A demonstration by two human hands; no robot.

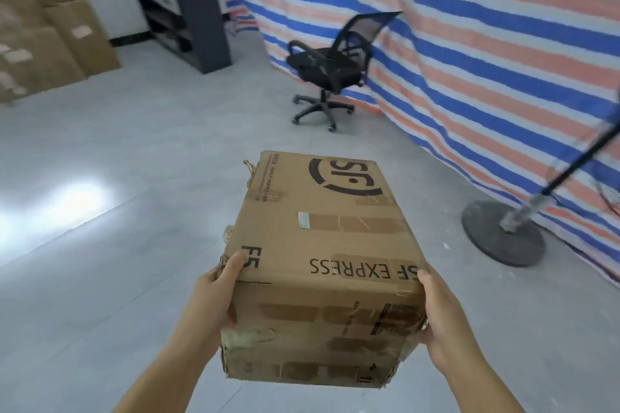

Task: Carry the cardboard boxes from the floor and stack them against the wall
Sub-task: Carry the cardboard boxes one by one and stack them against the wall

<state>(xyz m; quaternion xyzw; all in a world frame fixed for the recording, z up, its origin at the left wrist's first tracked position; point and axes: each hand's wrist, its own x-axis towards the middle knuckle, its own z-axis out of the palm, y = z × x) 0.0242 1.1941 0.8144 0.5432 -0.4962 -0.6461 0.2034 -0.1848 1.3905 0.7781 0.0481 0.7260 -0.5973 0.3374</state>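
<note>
- Grey tiled floor [141, 151]; stacked brown cardboard boxes [43, 27] at ten o'clock.
- Worn brown printed cardboard box [322, 245] held aloft.
- Left hand [214, 298] and right hand [443, 322] grip its sides, fingers curled round the edges.

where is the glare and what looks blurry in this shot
Head view: white glare on the floor at left; the stacked boxes at far left are smeared; the box between the left hand and right hand is sharp; wide-angle bending at the edges.
</note>
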